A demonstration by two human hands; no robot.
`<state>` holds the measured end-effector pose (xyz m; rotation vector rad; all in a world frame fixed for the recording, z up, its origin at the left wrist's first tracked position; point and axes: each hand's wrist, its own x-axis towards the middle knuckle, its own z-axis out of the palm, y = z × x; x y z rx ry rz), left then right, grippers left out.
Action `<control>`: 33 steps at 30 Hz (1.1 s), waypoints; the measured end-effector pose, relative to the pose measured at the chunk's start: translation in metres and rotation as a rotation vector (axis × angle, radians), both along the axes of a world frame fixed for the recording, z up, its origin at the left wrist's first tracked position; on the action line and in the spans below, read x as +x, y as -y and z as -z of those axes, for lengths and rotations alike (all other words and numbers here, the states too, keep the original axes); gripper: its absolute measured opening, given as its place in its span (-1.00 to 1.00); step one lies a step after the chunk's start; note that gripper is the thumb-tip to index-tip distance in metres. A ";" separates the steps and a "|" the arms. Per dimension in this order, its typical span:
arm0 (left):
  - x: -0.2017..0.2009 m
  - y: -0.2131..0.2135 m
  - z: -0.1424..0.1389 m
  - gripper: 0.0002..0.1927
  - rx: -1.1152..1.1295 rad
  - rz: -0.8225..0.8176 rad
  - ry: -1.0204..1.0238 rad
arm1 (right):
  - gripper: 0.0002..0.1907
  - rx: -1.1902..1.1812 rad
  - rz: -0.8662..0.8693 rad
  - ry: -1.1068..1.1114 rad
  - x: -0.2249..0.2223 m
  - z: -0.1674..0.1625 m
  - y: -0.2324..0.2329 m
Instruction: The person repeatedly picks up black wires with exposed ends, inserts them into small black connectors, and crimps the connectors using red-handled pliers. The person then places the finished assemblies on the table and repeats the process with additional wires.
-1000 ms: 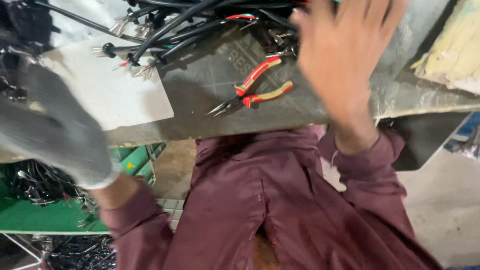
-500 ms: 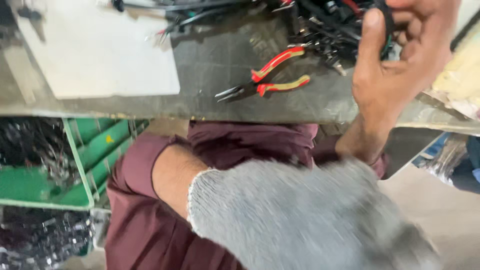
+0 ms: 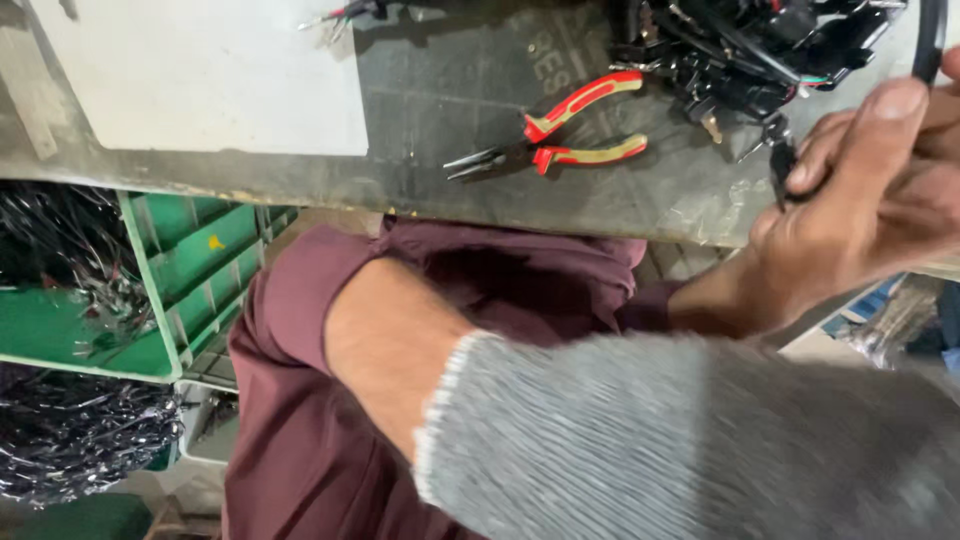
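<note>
My right hand (image 3: pixel 860 200) is bare and closed around a black cable (image 3: pixel 930 40) at the right edge, by the table's front. The cable runs up from a tangled pile of black wires and plugs (image 3: pixel 740 50) on the table top. My left hand (image 3: pixel 680 440) wears a grey knitted glove and fills the bottom of the view, blurred, close to the camera and below the table edge. Its fingers are not shown. Red-and-yellow-handled needle-nose pliers (image 3: pixel 570 140) lie on the dark table (image 3: pixel 440 90), left of my right hand and untouched.
A white sheet (image 3: pixel 200 70) covers the table's left part. Under the table at left stands a green plastic crate (image 3: pixel 190 270) with bundles of black wires (image 3: pixel 80 440) in and below it. My maroon-clothed lap fills the middle.
My gloved left hand swung from the upper left down across the bottom of the view. My right hand moved right and closed on the black cable. The view shifted down.
</note>
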<state>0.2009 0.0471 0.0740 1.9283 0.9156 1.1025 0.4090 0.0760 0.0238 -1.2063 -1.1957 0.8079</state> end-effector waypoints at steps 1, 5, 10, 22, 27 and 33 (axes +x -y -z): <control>0.001 -0.002 0.000 -0.56 -0.004 -0.003 -0.006 | -0.63 -0.002 0.043 -0.025 0.002 -0.005 -0.003; 0.007 -0.011 0.003 -0.54 -0.028 -0.020 0.012 | -0.54 0.003 0.019 -0.181 0.012 -0.018 0.004; 0.019 -0.010 0.029 -0.52 -0.196 0.000 0.073 | -0.42 -0.105 -0.155 -0.278 -0.009 0.021 0.059; -0.011 0.027 0.106 -0.66 -0.646 -0.257 0.678 | -0.61 0.086 -0.682 -0.058 -0.073 -0.033 0.020; -0.016 0.012 0.090 -0.59 -0.761 -0.145 0.701 | -0.67 0.214 -0.881 0.131 -0.071 -0.047 0.033; -0.040 0.031 0.091 -0.71 -0.531 0.051 1.048 | -0.78 0.170 -0.594 0.920 -0.081 -0.020 0.027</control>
